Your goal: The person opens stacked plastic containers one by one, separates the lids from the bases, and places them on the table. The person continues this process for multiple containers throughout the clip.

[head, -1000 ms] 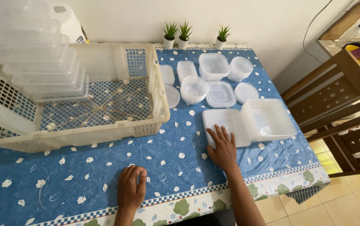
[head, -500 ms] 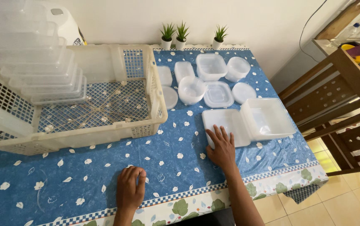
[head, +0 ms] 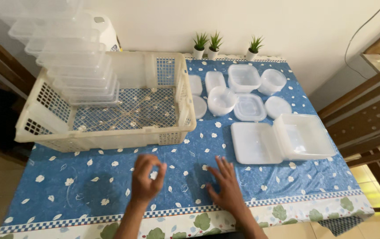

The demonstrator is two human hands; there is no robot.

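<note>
On the table, blue leaf-print cloth, your biggest item is the cream lattice basket at far left, with a leaning stack of clear tubs rising out of its left end. Right of centre: a square clear container with its flat lid touching its left side. Behind those, a cluster of smaller clear tubs and lids, and three small potted plants against the wall. Wooden chair at the right edge.

Your right hand is flat-open, fingers spread, hovering over bare cloth, near the flat lid but apart from it, holding nothing. Your left hand is raised just left of it, fingers curled toward the thumb, loosely closed, nothing visible in it.
</note>
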